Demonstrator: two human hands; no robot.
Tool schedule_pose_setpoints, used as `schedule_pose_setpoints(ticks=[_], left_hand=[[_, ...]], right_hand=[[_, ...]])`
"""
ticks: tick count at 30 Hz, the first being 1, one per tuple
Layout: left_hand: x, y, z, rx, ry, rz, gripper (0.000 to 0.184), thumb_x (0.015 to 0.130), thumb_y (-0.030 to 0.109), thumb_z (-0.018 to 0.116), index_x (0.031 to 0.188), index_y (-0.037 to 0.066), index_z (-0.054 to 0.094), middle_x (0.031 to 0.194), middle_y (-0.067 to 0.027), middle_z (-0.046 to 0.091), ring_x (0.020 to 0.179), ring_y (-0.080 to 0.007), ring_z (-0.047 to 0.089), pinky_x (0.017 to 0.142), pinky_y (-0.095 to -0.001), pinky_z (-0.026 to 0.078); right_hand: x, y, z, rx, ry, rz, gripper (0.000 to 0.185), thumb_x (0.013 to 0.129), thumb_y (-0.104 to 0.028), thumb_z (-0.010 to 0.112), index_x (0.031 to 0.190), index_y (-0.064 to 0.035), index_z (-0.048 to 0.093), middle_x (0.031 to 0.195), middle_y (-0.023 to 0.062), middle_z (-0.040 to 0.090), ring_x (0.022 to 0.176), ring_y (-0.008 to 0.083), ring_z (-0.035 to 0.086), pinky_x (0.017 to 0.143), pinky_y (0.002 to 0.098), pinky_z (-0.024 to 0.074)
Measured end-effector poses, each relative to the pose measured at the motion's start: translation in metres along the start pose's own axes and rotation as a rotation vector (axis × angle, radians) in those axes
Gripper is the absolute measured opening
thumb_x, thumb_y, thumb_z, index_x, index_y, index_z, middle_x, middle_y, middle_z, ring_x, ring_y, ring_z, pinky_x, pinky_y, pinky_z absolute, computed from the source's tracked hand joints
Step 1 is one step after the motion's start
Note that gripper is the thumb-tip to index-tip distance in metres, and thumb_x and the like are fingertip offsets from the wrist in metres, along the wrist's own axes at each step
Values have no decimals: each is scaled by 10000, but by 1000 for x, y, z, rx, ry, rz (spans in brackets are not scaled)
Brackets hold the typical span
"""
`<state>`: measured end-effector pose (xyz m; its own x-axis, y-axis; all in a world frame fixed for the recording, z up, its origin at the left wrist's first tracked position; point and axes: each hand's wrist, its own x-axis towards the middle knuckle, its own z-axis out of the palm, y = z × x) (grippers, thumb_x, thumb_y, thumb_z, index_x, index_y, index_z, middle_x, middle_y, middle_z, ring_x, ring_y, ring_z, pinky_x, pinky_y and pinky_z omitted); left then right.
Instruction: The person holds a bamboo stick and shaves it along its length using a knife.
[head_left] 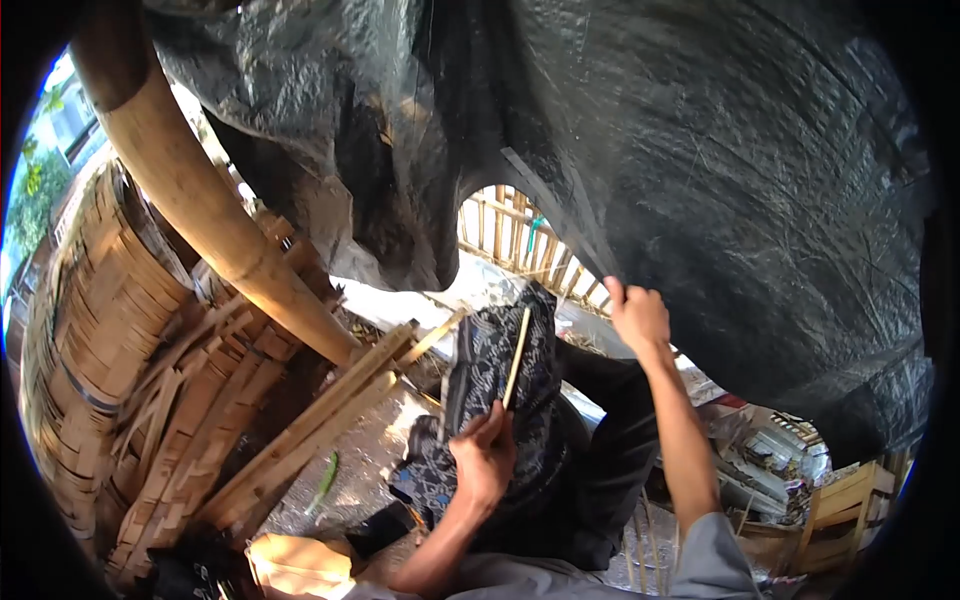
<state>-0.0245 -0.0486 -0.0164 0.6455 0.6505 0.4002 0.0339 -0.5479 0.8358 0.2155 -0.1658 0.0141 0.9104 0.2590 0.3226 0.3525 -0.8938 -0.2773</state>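
My left hand (484, 458) is closed around the lower end of a thin pale stick (518, 360), which points upward over a dark patterned cloth (480, 375) on my lap. Further right and higher, my right hand (638, 314) is raised at the lower edge of a large black plastic sheet (700, 180). Its fingers are curled, with a knife-like dark strip or fold of the sheet running up and left from them; whether they grip it is hard to make out.
A thick bamboo pole (200, 200) slants down on the left, beside woven bamboo panels (110, 330) and long wooden strips (310, 425). Behind hangs a bamboo slat fence (505, 235). A wooden crate (845, 505) stands at lower right.
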Motion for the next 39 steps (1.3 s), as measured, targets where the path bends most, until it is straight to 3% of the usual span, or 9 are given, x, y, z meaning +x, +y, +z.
schedule_pose_setpoints(ticks=[3,8,18,21,24,28,31,36,39], left_hand=[[6,-1,1,-27,16,9,157,765,-30,657,921,-17,667,610,-152,563,460,-225,546,437,-296,406],[8,10,-5,-98,-105,-89,233,758,-43,651,991,-42,646,736,-132,619,555,-163,585,518,-252,452],[2,0,-3,-93,-140,-37,252,773,-87,580,1016,-42,631,777,-154,623,619,-209,621,540,-268,471],[12,6,-2,-93,-135,-45,179,799,-73,551,947,-39,647,687,-180,586,573,-240,612,505,-279,437],[31,14,10,-110,-74,-198,141,830,-17,581,941,-51,661,683,-86,646,574,-51,528,520,-210,419],[15,-10,4,-343,-154,-264,141,857,-1,565,943,-65,657,736,-86,648,570,-58,511,509,-202,404],[22,-17,1,-807,-224,-597,133,856,-22,563,955,-57,644,796,-94,641,562,-61,506,497,-188,414],[24,-20,7,-747,-233,-527,144,891,31,541,950,-61,636,761,-74,622,533,-65,481,465,-199,386],[45,-13,11,-810,-158,-562,157,895,29,531,963,-78,624,762,-71,620,530,-60,453,466,-197,361]], right_hand=[[-12,22,-1,120,62,-16,569,894,-486,418,742,15,641,770,288,605,763,445,578,701,504,469],[-72,10,-32,203,-10,-239,391,840,-416,543,728,-56,646,635,205,599,634,413,586,608,474,477],[-102,-12,-12,107,-101,-736,553,742,-640,564,621,-101,588,468,70,541,404,255,561,409,373,458],[-58,6,30,170,-101,-619,591,713,-695,541,697,-114,651,478,86,547,444,253,572,398,355,436],[-46,-10,32,100,22,-517,580,743,-670,527,798,-118,700,524,143,584,497,290,605,430,383,456],[-37,-24,6,208,75,-465,500,805,-559,539,751,-84,685,483,125,566,454,293,590,446,384,471],[-61,-23,12,289,11,-568,507,778,-589,557,722,-101,680,451,86,554,382,242,553,404,358,445],[-50,-9,28,186,-10,-800,559,705,-660,581,710,-109,670,495,73,576,428,243,577,419,351,459],[-44,-30,32,149,12,-641,590,714,-680,551,688,-99,652,526,76,595,457,249,590,426,367,455]])
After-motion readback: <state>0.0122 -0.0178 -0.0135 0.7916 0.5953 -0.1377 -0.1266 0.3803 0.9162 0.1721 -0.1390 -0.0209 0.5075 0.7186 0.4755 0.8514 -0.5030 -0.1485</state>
